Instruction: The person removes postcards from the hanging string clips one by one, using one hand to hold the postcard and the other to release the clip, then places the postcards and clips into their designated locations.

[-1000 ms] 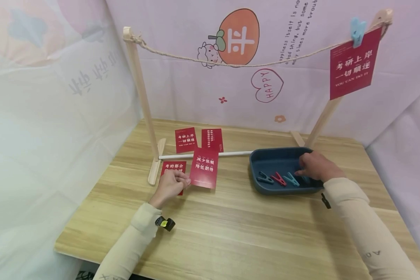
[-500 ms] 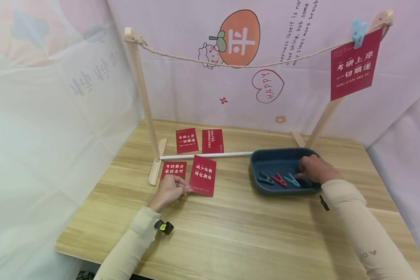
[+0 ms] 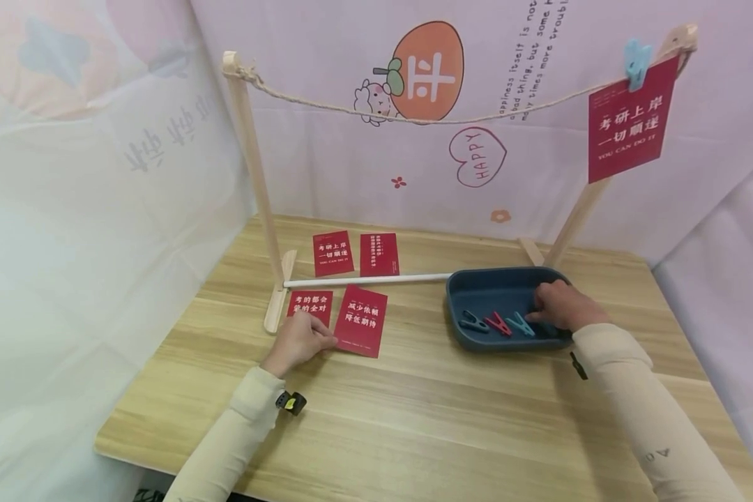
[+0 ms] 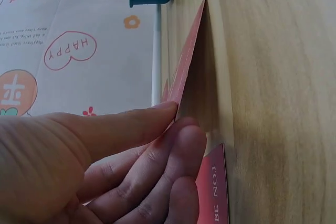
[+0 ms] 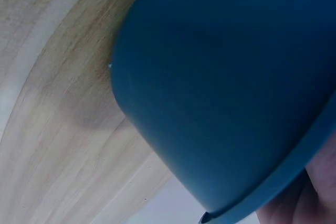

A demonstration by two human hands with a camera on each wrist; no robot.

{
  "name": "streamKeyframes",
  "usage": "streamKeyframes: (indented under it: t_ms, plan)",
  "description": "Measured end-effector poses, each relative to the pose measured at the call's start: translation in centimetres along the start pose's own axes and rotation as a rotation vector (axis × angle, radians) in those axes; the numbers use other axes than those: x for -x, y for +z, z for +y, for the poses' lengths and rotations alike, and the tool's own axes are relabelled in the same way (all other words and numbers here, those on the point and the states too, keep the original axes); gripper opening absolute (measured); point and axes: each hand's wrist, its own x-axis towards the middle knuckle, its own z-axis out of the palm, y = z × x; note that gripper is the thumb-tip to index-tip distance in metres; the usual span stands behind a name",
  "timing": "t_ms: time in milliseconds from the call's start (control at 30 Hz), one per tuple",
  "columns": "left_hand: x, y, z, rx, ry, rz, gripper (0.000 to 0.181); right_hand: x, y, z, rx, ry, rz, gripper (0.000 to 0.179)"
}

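Observation:
My left hand (image 3: 298,341) pinches the lower left corner of a red card (image 3: 362,321) with white lettering. In the left wrist view, thumb and forefinger grip this card (image 4: 189,56), tilted up off the wooden surface. Beneath that hand lies another red card (image 3: 312,301), partly covered. My right hand (image 3: 567,307) reaches into the right end of a blue tray (image 3: 508,345); its fingertips, and anything between them, are hidden. Beside it in the tray lie a dark clothespin (image 3: 475,321), a red clothespin (image 3: 498,323) and a light blue clothespin (image 3: 521,325).
A rope (image 3: 445,121) sags between two wooden posts (image 3: 256,160). Near its right end a light blue clothespin (image 3: 636,66) holds a red card (image 3: 627,132). Two more red cards (image 3: 333,253) lie behind a white rod (image 3: 408,279) on the wooden table (image 3: 414,432).
My left hand has lowered the card and brought it nearer to me, uncovering the card behind. The right hand stays in the tray with only a slight shift.

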Motion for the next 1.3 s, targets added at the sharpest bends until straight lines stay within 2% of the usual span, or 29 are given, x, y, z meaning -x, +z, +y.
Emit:
streamKeyframes:
  t_ms: [100,233,333,467,667,733,1100,1300]
  plan:
    - [0.1,-0.1,0.1,-0.038,-0.002,-0.005,0.011,0.0,0.1,0.0,0.003,0.002,-0.004,0.028]
    - [0.1,-0.4,0.2,-0.048,0.044,0.039,0.013,0.1,0.1,-0.1,0.008,0.001,-0.007,0.029]
    - [0.0,-0.6,0.1,-0.037,0.076,0.067,0.013,0.1,0.1,0.0,0.009,0.003,-0.015,0.028]
    - [-0.1,-0.7,0.0,0.008,0.115,0.062,0.017,0.2,0.0,0.1,0.012,-0.020,0.001,0.027]
    - [-0.8,-0.7,-0.3,0.063,0.194,0.125,0.030,0.2,-0.4,0.2,0.035,-0.091,0.110,0.026]
    - [-1.0,-0.9,-0.4,0.062,0.200,0.141,0.034,0.3,-0.6,0.1,0.035,-0.098,0.143,0.028]
    - [-1.9,-0.8,0.7,0.052,0.205,0.126,0.038,1.2,-3.0,-1.5,0.006,-0.103,0.246,0.046]
    - [-2.7,-1.1,1.6,0.069,0.217,0.158,0.034,1.6,-4.4,-2.0,0.009,-0.129,0.306,0.054]
